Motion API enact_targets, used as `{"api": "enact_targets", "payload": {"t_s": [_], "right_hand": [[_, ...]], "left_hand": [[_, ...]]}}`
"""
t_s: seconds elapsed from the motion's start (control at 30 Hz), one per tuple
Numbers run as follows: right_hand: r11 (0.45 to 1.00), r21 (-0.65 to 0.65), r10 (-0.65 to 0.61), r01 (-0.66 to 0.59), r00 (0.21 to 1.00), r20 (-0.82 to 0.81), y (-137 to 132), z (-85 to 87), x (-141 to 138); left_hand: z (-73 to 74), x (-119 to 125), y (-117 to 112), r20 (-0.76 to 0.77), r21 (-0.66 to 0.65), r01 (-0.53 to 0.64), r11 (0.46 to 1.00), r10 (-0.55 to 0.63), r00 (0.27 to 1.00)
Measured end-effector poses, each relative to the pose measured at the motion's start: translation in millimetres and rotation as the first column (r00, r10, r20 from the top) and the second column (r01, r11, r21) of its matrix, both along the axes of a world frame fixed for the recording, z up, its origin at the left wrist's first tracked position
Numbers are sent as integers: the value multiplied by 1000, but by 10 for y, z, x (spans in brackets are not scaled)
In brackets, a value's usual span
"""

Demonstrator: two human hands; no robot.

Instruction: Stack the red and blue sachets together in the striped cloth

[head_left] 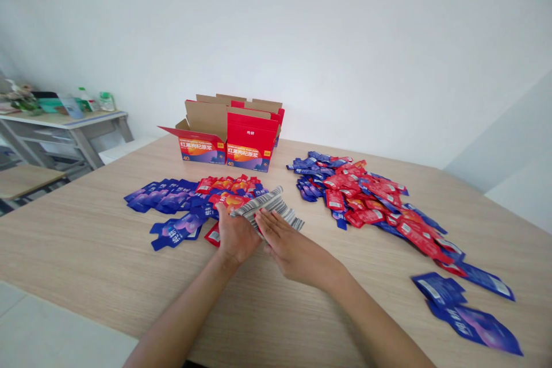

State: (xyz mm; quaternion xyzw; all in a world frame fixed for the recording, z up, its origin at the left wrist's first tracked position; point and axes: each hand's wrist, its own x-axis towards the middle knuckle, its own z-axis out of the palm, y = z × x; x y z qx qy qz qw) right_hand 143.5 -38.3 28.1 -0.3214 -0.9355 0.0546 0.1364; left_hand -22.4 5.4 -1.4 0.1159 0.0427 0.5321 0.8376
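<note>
My left hand (235,236) is closed around a fanned stack of flat sachets (269,207) whose striped silver backs face up. My right hand (287,244) lies flat, fingers stretched, pressing on the same stack from the right. Both hands rest on the wooden table (86,241) near its middle. Just left of the hands lies a row of blue sachets (166,195) and behind it some red sachets (226,186).
Two open red cardboard boxes (230,138) stand at the back of the table. A big mixed heap of red and blue sachets (366,201) spreads to the right. Two blue sachets (466,310) lie near the right front. A desk with bottles (64,118) stands far left.
</note>
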Motion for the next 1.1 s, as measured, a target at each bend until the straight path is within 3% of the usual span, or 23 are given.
{"api": "enact_targets", "payload": {"t_s": [0.2, 0.4, 0.5, 0.57, 0.63, 0.73, 0.8, 0.93, 1.03, 1.1], "right_hand": [[998, 63, -4, 10, 995, -96, 53, -175, -121], [983, 171, -36, 68, 982, -183, 21, -310, -257], [976, 151, -114, 156, 960, -255, -43, -359, -345], [969, 142, -150, 202, 938, -312, -51, -395, -370], [968, 162, -131, 192, 936, -326, -21, -426, -363], [975, 174, -82, 139, 950, -300, 53, -440, -308], [982, 109, -110, 152, 941, -321, 92, -423, -258], [971, -112, -238, 210, 874, -423, 146, -353, -142], [961, -223, -254, 162, 836, -487, 185, -298, -74], [958, -264, -237, 110, 823, -516, 185, -275, -72]], "left_hand": [[-115, 70, 6, -95, -101, 82, 991, -92, 991], [-31, 34, -7, -99, -149, 13, 989, -28, 995], [38, 10, -5, -65, -154, -103, 983, 94, 993], [59, 2, -3, -42, -131, -121, 984, 116, 992], [41, 8, -12, -45, -109, -45, 993, 41, 998], [-62, 72, -63, -107, -133, 163, 978, -178, 978], [-161, 155, -116, -152, -153, 252, 956, -275, 949], [-320, 318, -207, -172, -94, 290, 952, -303, 937], [-317, 326, -207, -164, -46, 345, 937, -348, 923], [-247, 268, -171, -168, -54, 321, 945, -326, 930]]}}
